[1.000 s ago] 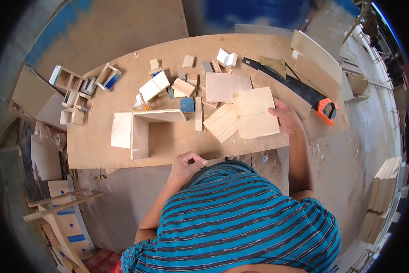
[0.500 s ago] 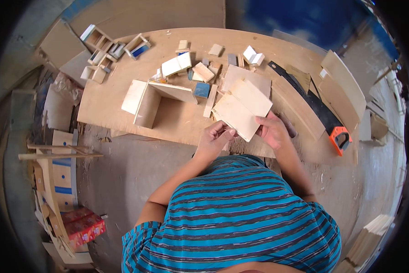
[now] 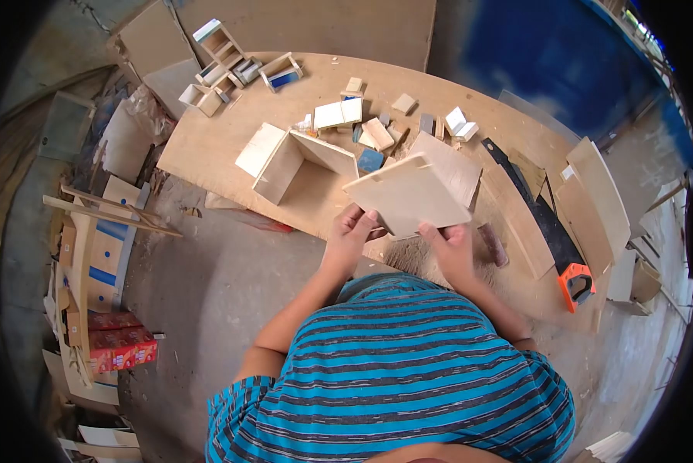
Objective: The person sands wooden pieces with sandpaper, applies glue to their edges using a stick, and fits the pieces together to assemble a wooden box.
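Observation:
A flat, pale wooden board [image 3: 412, 197] is held up over the front of the workbench. My left hand [image 3: 352, 233] grips its lower left corner, thumb on the face. At the lower right edge my right hand [image 3: 448, 241] pinches the same board, fingers mostly behind it. Left of the board an open wooden box frame [image 3: 281, 170] stands on the bench, made of joined panels. Behind the held board lies another flat wooden panel [image 3: 454, 166]. Sawdust [image 3: 416, 258] is heaped below my hands, with a brownish cylinder-like piece [image 3: 493, 245] to the right.
A handsaw with an orange handle [image 3: 575, 287] lies at the right of the workbench [image 3: 207, 166]. Several wood offcuts [image 3: 377, 133] are scattered mid-bench. Small wooden assemblies [image 3: 223, 65] stand at the far left. Upright panels [image 3: 593, 189] lean at the right. Red packages [image 3: 123, 343] sit lower left.
The board has turned and tilted, its face now angled differently between both hands. My right hand has shifted left and down along its edge. The whole view has rotated a little.

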A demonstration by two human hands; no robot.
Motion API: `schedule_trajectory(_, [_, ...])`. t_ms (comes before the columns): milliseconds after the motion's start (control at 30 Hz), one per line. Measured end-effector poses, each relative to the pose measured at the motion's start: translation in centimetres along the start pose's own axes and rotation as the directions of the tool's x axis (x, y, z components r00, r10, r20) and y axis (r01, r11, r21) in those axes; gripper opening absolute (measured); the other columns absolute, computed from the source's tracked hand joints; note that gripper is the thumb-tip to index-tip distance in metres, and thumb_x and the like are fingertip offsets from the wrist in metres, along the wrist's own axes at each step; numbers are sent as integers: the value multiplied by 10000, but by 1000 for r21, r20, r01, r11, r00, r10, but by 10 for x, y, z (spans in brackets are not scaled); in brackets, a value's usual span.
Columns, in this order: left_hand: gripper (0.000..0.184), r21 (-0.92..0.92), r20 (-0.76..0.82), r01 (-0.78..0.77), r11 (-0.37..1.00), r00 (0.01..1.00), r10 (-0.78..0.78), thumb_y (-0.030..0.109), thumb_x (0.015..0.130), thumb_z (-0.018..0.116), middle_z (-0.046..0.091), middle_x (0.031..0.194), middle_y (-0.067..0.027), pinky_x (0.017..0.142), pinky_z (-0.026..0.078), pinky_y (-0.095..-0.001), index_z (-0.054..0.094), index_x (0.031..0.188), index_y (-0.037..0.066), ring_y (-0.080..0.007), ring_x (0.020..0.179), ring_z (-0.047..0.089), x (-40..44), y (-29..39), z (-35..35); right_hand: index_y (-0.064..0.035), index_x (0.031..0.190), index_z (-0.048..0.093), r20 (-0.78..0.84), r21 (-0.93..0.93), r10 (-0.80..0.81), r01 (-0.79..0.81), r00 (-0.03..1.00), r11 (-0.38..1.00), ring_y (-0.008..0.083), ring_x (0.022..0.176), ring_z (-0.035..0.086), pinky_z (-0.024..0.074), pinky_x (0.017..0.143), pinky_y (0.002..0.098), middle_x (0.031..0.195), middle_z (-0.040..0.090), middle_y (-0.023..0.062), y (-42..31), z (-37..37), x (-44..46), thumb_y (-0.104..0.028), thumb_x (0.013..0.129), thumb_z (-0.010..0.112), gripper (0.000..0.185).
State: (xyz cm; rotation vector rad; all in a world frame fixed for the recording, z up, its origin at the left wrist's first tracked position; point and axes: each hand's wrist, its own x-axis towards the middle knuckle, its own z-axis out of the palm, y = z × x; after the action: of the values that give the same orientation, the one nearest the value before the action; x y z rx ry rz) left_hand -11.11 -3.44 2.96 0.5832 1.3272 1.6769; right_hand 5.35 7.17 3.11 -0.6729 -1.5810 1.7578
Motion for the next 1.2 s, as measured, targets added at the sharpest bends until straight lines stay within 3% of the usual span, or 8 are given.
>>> schedule_trajectory(100, [267, -183, 80, 93, 979, 994, -80, 202, 989, 494, 657, 1032, -60, 806, 552, -313, 569, 1178, 29, -129, 878, 645, 11, -13, -14, 13, 1153, 604, 164, -345, -212, 258, 963, 903, 198, 880, 668, 519, 767, 331, 996, 683, 141, -23, 7, -7, -129, 894, 635, 297])
schedule_trajectory(200, [257, -235, 96, 118, 965, 991, -98, 194, 984, 502, 656, 1048, -65, 797, 553, -316, 571, 1177, 37, -142, 905, 650, 12, -12, -11, -1, 1176, 600, 244, -450, -322, 401, 915, 798, 277, 819, 690, 536, 698, 347, 971, 676, 168, -39, 8, -4, -122, 880, 636, 321])
schedule_trajectory(500, [238, -277, 77, 148, 949, 988, -132, 167, 964, 539, 659, 1009, -67, 801, 538, -312, 583, 1151, 27, -137, 884, 640, 12, -20, -2, -13, 1227, 576, 319, -491, -464, 563, 826, 665, 344, 823, 680, 549, 693, 368, 1008, 662, 191, -43, 1, -6, -111, 840, 663, 408])
schedule_trajectory(700, [196, -149, 15, 24, 989, 1000, -22, 153, 935, 588, 647, 870, 9, 730, 509, -242, 621, 1078, 23, -64, 727, 581, 8, -25, -17, 42, 1237, 533, 99, -351, -270, 287, 958, 891, 216, 919, 671, 518, 793, 320, 1016, 667, 174, -37, -7, -9, -115, 858, 649, 426])
schedule_trajectory(900, [256, 64, -150, -106, 992, 982, 114, 135, 914, 614, 663, 930, -22, 752, 478, -235, 646, 1115, -21, -82, 790, 589, -12, 7, -14, 38, 1130, 600, 168, -58, 126, -118, 978, 991, 85, 862, 601, 490, 761, 243, 990, 672, 59, 4, -34, 3, -135, 852, 688, 339])
schedule_trajectory(1000, [289, 426, -94, -250, 870, 944, 317, 113, 913, 608, 645, 936, -12, 793, 437, -227, 628, 1166, -25, -84, 861, 555, -18, 9, -32, 41, 1012, 655, 194, -177, 199, -165, 961, 970, 66, 745, 587, 478, 675, 234, 867, 675, 42, 1, -30, 4, -144, 832, 710, 264])
schedule_trajectory(1100, [259, 457, -157, -190, 869, 944, 289, 92, 904, 613, 633, 954, -1, 811, 413, -216, 644, 1136, -19, -80, 888, 534, -21, -1, -48, 35, 907, 671, 269, -531, 327, -144, 906, 835, 56, 712, 563, 468, 610, 228, 839, 677, 43, -9, -21, 11, -113, 840, 698, 164])
schedule_trajectory(1200, [277, 446, -248, -212, 869, 904, 348, 86, 888, 604, 627, 982, -91, 850, 452, -254, 646, 1154, 18, -156, 947, 583, -21, -9, -60, 36, 811, 672, 269, -514, 177, -14, 947, 857, 48, 622, 518, 415, 507, 251, 708, 656, 23, 7, -2, 13, -121, 832, 712, 164])
